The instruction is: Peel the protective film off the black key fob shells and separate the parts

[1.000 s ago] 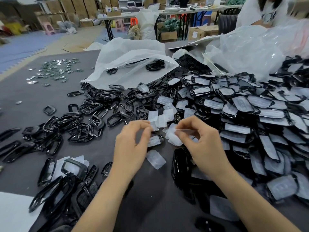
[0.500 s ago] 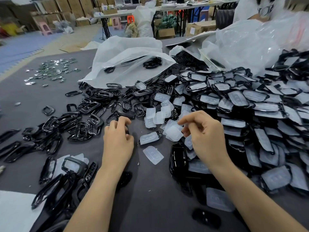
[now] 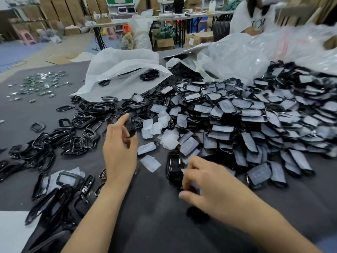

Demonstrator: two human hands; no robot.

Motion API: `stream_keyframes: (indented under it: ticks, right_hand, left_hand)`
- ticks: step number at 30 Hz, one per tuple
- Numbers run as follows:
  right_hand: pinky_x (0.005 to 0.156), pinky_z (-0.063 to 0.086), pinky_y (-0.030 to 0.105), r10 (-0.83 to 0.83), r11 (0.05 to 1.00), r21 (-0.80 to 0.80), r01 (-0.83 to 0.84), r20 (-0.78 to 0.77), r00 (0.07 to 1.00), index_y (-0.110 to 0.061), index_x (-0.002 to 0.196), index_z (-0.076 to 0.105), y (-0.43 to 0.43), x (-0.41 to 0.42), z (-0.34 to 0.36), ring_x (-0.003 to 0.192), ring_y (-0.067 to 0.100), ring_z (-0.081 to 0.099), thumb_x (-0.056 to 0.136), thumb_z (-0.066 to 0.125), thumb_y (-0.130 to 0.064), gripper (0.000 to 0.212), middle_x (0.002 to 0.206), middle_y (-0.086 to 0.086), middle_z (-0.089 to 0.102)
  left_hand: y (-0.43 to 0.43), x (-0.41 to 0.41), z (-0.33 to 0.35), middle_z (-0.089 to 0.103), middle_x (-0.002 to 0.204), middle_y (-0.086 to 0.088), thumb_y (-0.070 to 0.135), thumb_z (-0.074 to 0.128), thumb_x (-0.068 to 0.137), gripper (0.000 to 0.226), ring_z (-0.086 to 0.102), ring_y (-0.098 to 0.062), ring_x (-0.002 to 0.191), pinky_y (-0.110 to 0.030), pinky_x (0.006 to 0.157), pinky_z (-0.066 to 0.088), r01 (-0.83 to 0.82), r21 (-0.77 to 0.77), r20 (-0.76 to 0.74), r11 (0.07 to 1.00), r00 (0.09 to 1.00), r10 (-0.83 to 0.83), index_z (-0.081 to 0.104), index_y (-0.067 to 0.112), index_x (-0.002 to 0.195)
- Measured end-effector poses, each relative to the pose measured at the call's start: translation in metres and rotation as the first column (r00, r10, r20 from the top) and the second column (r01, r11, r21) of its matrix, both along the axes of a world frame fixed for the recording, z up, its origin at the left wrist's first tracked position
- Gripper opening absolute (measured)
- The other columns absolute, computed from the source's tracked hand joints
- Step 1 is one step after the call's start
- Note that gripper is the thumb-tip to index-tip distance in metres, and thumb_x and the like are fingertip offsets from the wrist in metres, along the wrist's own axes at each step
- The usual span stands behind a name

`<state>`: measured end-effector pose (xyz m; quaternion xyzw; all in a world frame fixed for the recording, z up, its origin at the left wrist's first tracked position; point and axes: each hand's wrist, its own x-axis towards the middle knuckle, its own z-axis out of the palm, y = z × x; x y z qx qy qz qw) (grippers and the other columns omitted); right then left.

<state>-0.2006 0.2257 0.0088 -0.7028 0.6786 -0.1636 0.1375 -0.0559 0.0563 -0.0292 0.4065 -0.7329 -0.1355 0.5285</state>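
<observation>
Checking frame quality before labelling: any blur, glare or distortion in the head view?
Head view: right hand smeared by motion, its fingers indistinct; left hand sharper. Top-right corner streaked, plastic bags blurred with bright glare. Wide-angle bending at the edges. Light is even, shadows soft; film-covered shells read clearly.

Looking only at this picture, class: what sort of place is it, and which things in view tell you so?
Probably a small factory or packing workshop. A huge heap of film-covered fob shells covers the table, bulk plastic bags lie open, and stacked cardboard boxes line the back.
</observation>
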Motion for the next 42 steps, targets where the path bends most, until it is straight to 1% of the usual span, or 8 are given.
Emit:
stream_keyframes:
  ticks: [4,6,8,12,15,21,26,42]
  right_hand:
    - [0.081,0.042,0.035,0.036,0.973,0.232,-0.002,-0.142,0.989,-0.017,0.105,0.050,0.021,0.009,-0.006,0.098,0.020,0.046,0.088,0.059,-0.046,0.035,0.110,-0.003,0.038]
    - [0.087,0.043,0.037,0.049,0.982,0.185,-0.019,-0.158,0.986,-0.016,0.110,0.050,0.023,0.011,-0.010,0.107,0.023,0.048,0.094,0.054,-0.036,0.026,0.115,-0.001,0.041]
    - [0.089,0.041,0.035,0.074,0.992,0.111,-0.057,-0.149,0.986,-0.016,0.110,0.054,0.023,0.007,-0.013,0.108,0.021,0.048,0.097,0.049,-0.032,0.020,0.113,-0.002,0.045]
    - [0.077,0.033,0.014,0.004,0.993,-0.120,0.021,0.205,0.979,-0.020,0.092,0.065,0.008,-0.002,-0.011,0.086,0.003,0.046,0.092,0.062,-0.025,0.006,0.084,-0.016,0.048]
    - [0.067,0.041,0.008,-0.131,0.925,-0.202,0.322,0.625,0.769,-0.028,0.077,0.064,-0.014,-0.009,-0.004,0.071,-0.002,0.057,0.085,0.071,-0.012,0.020,0.072,-0.013,0.063]
    - [0.060,0.049,0.021,-0.076,0.890,-0.148,0.430,0.883,0.463,-0.022,0.083,0.064,-0.082,-0.022,0.010,0.056,0.005,0.055,0.085,0.069,-0.006,0.017,0.062,-0.011,0.065]
    - [0.056,0.051,0.019,-0.022,0.839,-0.163,0.518,0.943,0.332,-0.016,0.089,0.064,-0.101,-0.024,-0.002,0.056,0.008,0.060,0.088,0.065,-0.001,0.015,0.065,-0.006,0.066]
    - [0.081,0.054,0.043,-0.031,0.788,-0.130,0.602,0.968,0.249,-0.022,0.074,0.072,-0.101,-0.034,-0.017,0.076,0.022,0.065,0.089,0.064,-0.012,0.019,0.074,0.001,0.071]
  left_hand:
    - [0.012,-0.008,-0.002,0.054,0.084,-0.003,0.005,0.055,0.092,0.028,0.051,-0.014,0.067,-0.011,0.070,0.044,0.049,-0.035,-0.057,0.998,0.997,-0.051,0.065,0.007,0.118]
    - [0.020,-0.011,0.000,0.059,0.088,-0.004,0.010,0.053,0.091,0.025,0.062,-0.025,0.067,-0.030,0.065,0.052,0.107,0.041,-0.149,0.993,0.984,-0.099,0.067,0.013,0.112]
    - [0.030,-0.014,-0.002,0.062,0.088,-0.005,0.005,0.053,0.090,0.024,0.067,-0.018,0.068,-0.018,0.058,0.048,0.164,0.079,-0.197,0.983,0.969,-0.146,0.066,0.018,0.105]
    - [0.048,-0.012,-0.005,0.069,0.070,0.003,0.008,0.052,0.085,0.036,0.055,-0.004,0.053,-0.011,0.050,0.037,0.202,0.122,-0.230,0.972,0.958,-0.171,0.059,0.039,0.102]
    - [0.063,-0.011,-0.008,0.068,0.078,0.017,0.011,0.051,0.087,0.037,0.067,-0.008,0.061,-0.015,0.055,0.047,0.271,0.161,-0.314,0.949,0.926,-0.211,0.054,0.044,0.105]
    - [0.064,-0.029,-0.002,0.055,0.084,0.017,-0.002,0.049,0.096,0.036,0.074,-0.024,0.070,-0.025,0.065,0.059,0.393,0.361,-0.589,0.846,0.800,-0.120,0.055,0.030,0.112]
    - [0.055,-0.055,0.005,0.049,0.086,-0.003,-0.002,0.041,0.099,0.033,0.073,-0.028,0.070,-0.027,0.067,0.059,0.401,0.376,-0.736,0.835,0.677,0.007,0.058,0.023,0.111]
    - [0.055,-0.061,-0.012,0.061,0.086,0.003,0.011,0.049,0.099,0.039,0.073,-0.025,0.068,-0.026,0.067,0.058,0.480,0.266,-0.622,0.836,0.748,-0.232,0.058,0.047,0.113]
